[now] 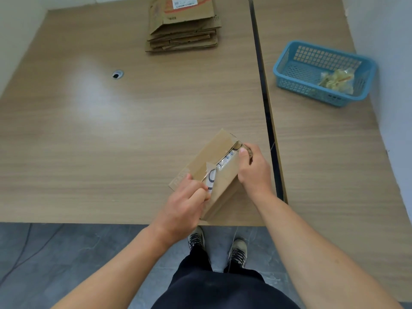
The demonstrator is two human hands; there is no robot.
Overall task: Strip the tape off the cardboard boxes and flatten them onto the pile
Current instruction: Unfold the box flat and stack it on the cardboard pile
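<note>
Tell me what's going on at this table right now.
A person, bare-handed, is stripping tape off a small cardboard box near the front edge of the table. The left grip pinches the tape's loose end at the near side; the right grip holds the box's far end. The box is not yet flattened. A pile of flattened boxes lies at the far side, and a blue basket on the adjoining table holds crumpled tape.

Two wood-grain benches side by side, dark gap between. On left bench (89, 134): pile of flattened cardboard (182, 30) at far edge; round cable grommet (117, 74) left of centre; cardboard box (211, 152) near front edge, close to gap. On right bench (323, 152): blue basket (296, 82) toward far right side.
</note>
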